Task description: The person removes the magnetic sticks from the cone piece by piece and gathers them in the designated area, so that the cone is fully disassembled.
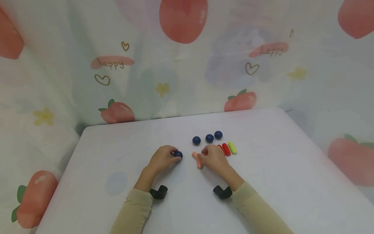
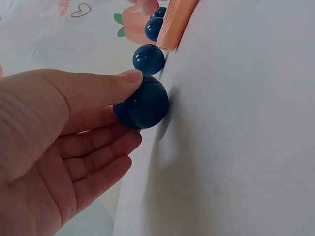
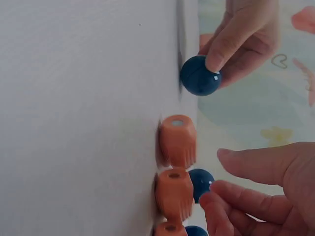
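Observation:
My left hand (image 1: 162,158) pinches a glossy dark blue ball (image 2: 142,104) between thumb and fingers, just over the white table in the left wrist view. To the right of it, my right hand (image 1: 215,159) hovers beside the orange ridged pieces (image 1: 199,163). In the right wrist view its thumb and fingers are apart, with nothing held between them. There, several orange pieces (image 3: 178,140) with a hole in the end stand in a line, and a blue ball (image 3: 201,184) shows behind them.
Three more blue balls, one the nearest left ball (image 1: 196,140), lie beyond the hands. Red pieces (image 1: 226,149) and a yellow-green piece (image 1: 232,148) lie past the right hand, one red partly hidden. A printed curtain (image 1: 187,71) hangs behind the table (image 1: 117,214).

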`<state>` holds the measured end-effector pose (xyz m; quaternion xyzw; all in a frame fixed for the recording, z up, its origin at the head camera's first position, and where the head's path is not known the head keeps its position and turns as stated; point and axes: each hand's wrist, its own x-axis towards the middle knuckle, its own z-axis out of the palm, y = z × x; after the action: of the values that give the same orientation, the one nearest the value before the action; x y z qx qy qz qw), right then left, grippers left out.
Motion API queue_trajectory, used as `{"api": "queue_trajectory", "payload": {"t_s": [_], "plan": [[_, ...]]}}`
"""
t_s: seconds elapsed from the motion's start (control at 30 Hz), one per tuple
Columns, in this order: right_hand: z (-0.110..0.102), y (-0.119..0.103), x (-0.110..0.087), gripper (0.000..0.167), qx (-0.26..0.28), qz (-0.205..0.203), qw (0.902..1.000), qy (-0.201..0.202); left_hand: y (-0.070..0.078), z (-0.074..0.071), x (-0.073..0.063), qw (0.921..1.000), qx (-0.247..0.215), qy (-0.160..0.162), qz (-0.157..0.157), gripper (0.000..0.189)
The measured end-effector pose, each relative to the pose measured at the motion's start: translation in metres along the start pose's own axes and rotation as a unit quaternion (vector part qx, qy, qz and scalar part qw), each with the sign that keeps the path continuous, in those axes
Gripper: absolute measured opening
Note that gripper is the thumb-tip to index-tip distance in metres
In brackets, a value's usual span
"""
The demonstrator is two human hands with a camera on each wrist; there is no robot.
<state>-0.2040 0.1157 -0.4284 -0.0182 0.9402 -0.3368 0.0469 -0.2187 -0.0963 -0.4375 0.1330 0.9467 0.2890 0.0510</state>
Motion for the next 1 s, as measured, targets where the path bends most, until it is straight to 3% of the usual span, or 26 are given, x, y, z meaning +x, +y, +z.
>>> {"api": "queue_trajectory", "payload": {"t_s": [0.23, 0.4, 0.5, 0.6, 0.73, 0.9, 1.0], "plan": [[-0.016, 0.016, -0.022, 0.013, 0.092, -0.025, 0.9951, -0.029, 0.000, 0.003, 0.022, 0.9993, -0.003, 0.017, -0.032, 0.038], [-0.023, 0.025, -0.046, 0.020, 0.160, -0.037, 0.9835, -0.076, 0.003, 0.008, 0.039, 0.9986, -0.018, 0.019, -0.045, 0.038], [-0.026, 0.032, -0.061, 0.028, 0.209, -0.044, 0.9672, -0.138, 0.005, 0.012, 0.046, 0.9980, -0.040, 0.020, -0.044, 0.039], [-0.027, 0.041, -0.074, 0.032, 0.264, -0.031, 0.9432, -0.199, 0.006, 0.016, 0.053, 0.9968, -0.062, 0.017, -0.048, 0.040], [-0.028, 0.053, -0.082, 0.034, 0.317, -0.011, 0.9160, -0.245, 0.006, 0.017, 0.057, 0.9944, -0.086, 0.013, -0.060, 0.039], [-0.022, 0.061, -0.086, 0.034, 0.349, -0.013, 0.8963, -0.273, 0.006, 0.018, 0.058, 0.9928, -0.100, 0.011, -0.066, 0.039], [-0.018, 0.063, -0.087, 0.033, 0.358, -0.015, 0.8912, -0.278, 0.005, 0.019, 0.058, 0.9923, -0.101, 0.010, -0.070, 0.040]]}}
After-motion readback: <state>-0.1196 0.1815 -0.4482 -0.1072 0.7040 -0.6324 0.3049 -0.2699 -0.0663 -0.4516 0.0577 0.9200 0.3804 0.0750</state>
